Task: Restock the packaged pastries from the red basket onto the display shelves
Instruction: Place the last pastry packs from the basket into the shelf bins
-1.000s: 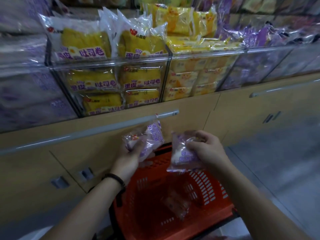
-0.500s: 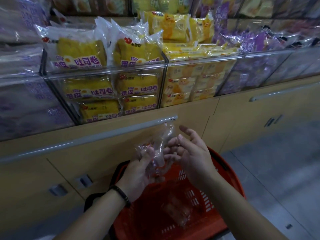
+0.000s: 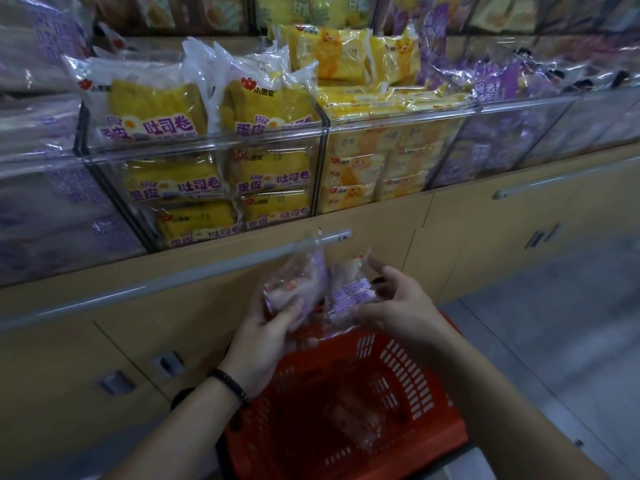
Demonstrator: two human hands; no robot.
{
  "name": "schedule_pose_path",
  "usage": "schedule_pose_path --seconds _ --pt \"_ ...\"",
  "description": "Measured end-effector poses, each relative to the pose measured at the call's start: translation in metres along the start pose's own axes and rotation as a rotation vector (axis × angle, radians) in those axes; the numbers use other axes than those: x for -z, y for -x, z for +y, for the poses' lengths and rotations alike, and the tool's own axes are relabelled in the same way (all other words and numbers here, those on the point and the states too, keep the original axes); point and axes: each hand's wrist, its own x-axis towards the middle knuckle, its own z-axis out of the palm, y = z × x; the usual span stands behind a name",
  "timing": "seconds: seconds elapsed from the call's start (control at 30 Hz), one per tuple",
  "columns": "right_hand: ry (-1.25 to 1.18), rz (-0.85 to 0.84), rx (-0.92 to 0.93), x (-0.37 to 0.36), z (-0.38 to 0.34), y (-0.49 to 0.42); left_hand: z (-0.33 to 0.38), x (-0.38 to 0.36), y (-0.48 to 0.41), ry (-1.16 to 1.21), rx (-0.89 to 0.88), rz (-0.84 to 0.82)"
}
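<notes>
While purple packets [image 3: 349, 293] are clasped in curled fingers of the left hand [image 3: 263, 337] and right hand [image 3: 398, 306], a light, uncrushing carry to the two-o'clock purple bin [image 3: 502, 147] is advised.

Your red basket [image 3: 398, 382] is hard plastic with slots cut in its walls, and it is dull, not shiny. Just above the basket, the left packet [image 3: 294, 285] and the right packet [image 3: 349, 294] you hold are thin clear plastic wrap, crinkly and glossy. Down inside the basket, a third packet [image 3: 353, 420] has the same shiny wrap. High above the basket, the bins [image 3: 207, 150] are clear, hard, shiny plastic. Behind the basket, the cupboard front [image 3: 381, 230] is smooth and matt, maybe wood; the light is too dim to be sure. Its long rail [image 3: 173, 279] is smooth silver metal. Right of the basket, the floor [image 3: 554, 323] is smooth and grey.
</notes>
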Motion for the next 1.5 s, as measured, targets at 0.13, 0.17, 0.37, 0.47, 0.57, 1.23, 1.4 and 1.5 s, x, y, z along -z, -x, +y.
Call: schedule_pose_path --seconds 0.13,0.17,0.37,0.47,0.57,1.23,1.4,1.5 --pt "-0.132 0.104 0.076 0.024 -0.006 -0.002 0.012 0.001 -0.003 0.021 0.004 0.099" --pt "-0.183 0.127 0.091 0.029 -0.006 -0.005 0.015 0.001 -0.002 0.014 0.003 0.12" --pt "-0.436 -0.127 0.13 0.035 -0.012 0.002 0.024 0.001 0.0 0.005 0.076 0.147" --pt "-0.355 -0.17 0.106 0.022 -0.008 0.006 0.024 -0.005 0.005 -0.012 0.059 0.111" --pt "-0.226 0.005 0.172 0.004 -0.003 0.01 0.026 -0.007 0.011 -0.031 0.045 0.023" --pt "0.205 0.014 0.77 -0.076 -0.098 0.086 0.148 0.032 0.091 -0.226 -0.344 -0.001" --pt "0.783 -0.017 1.232 -0.122 -0.155 0.086 0.22 0.063 0.113 -0.411 -0.502 -0.044" --pt "0.921 -0.01 1.289 -0.157 -0.181 0.085 0.261 0.088 0.121 -0.502 -0.515 -0.125"
